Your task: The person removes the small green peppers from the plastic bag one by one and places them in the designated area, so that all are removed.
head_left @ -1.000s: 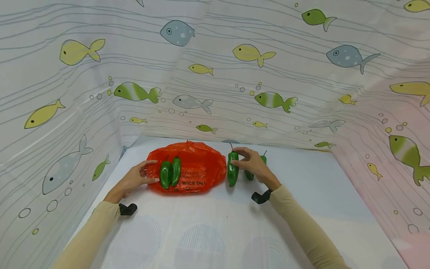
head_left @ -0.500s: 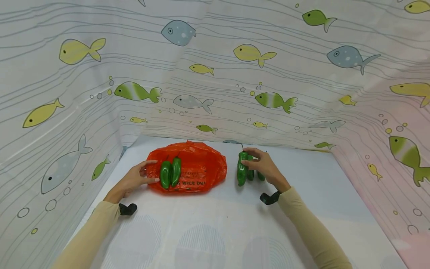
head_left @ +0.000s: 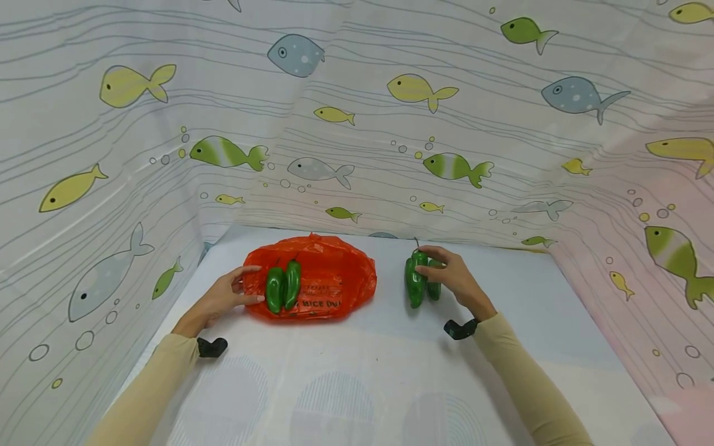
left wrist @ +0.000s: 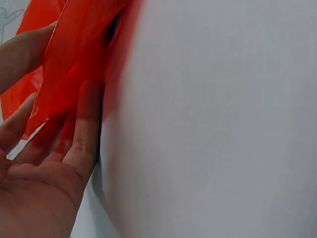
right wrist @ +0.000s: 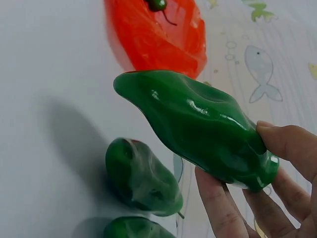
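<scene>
One glossy pepper [right wrist: 193, 124] held in right hand [head_left: 454, 280]; left hand [head_left: 222, 298] spread at red bag [head_left: 343, 263].
Probably light, firm, slippery; best hold is near stem end [right wrist: 265, 173].

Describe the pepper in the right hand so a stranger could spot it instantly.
Find the red plastic bag on the white table, then look right of it to the right hand. The glossy green pepper there stands apart: unlike the two peppers lying nearby, it is held.

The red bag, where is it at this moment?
In the head view, the red bag lies left of centre on the table, touching the left hand.
</scene>
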`<action>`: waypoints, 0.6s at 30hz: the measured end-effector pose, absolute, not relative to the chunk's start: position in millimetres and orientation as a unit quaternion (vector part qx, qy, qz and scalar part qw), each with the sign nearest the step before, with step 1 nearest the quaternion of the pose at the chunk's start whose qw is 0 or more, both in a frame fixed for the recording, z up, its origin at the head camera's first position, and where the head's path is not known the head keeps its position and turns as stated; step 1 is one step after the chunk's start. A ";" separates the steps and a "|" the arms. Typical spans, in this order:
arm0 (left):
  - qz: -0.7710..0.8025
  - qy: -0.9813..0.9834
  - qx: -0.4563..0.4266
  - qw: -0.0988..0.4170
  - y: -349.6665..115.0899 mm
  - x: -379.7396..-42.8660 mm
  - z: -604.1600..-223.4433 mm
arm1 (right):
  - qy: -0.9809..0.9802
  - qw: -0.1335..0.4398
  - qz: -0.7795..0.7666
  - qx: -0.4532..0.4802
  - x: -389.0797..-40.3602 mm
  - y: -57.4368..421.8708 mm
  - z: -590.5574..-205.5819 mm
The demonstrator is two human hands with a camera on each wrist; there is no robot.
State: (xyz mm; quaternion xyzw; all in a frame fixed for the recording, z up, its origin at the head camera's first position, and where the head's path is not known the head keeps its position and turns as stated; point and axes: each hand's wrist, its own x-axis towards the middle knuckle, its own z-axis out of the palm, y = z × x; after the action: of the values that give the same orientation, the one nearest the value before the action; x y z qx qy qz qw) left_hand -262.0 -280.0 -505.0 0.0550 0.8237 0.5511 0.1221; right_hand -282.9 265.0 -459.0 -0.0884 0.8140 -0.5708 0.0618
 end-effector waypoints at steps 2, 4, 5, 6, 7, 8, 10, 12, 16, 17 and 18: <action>0.549 0.825 0.054 0.122 -280.1 -261.5 -504.5 | 0.814 0.064 -0.572 -0.085 -282.5 268.4 -459.0; 0.550 0.825 0.055 0.121 -280.2 -261.1 -504.2 | 0.815 0.066 -0.570 -0.079 -282.2 271.7 -459.5; 0.549 0.825 0.057 0.121 -280.5 -261.1 -504.4 | 0.816 0.067 -0.569 -0.076 -282.0 273.3 -459.8; 0.549 0.825 0.059 0.120 -280.8 -261.2 -504.7 | 0.818 0.067 -0.567 -0.073 -281.8 275.0 -460.0; 0.551 0.824 0.060 0.120 -281.0 -261.4 -505.1 | 0.819 0.068 -0.565 -0.069 -281.4 276.6 -460.0; 0.551 0.823 0.061 0.120 -281.1 -261.6 -505.5 | 0.820 0.068 -0.565 -0.066 -281.2 278.1 -459.8; 0.553 0.822 0.059 0.121 -281.6 -262.0 -506.2 | 0.821 0.069 -0.564 -0.058 -280.5 280.9 -458.4; 0.552 0.823 0.056 0.123 -281.9 -262.2 -506.3 | 0.822 0.070 -0.563 -0.050 -279.8 284.0 -456.8; 0.553 0.822 0.053 0.126 -282.0 -262.3 -505.5 | 0.829 0.068 -0.555 -0.034 -280.2 291.6 -456.7; 0.553 0.822 0.053 0.125 -282.1 -262.5 -505.6 | 0.832 0.066 -0.550 -0.030 -280.5 294.3 -457.7; 0.554 0.821 0.055 0.125 -282.2 -262.7 -505.9 | 0.834 0.064 -0.547 -0.028 -281.1 296.8 -459.1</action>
State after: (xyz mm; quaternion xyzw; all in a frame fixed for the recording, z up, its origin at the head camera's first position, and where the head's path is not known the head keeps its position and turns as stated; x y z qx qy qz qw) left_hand -262.7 -282.2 -505.9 0.0550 0.8210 0.5543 0.1253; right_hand -281.1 296.8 -459.1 -0.0284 0.8338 -0.5475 0.0645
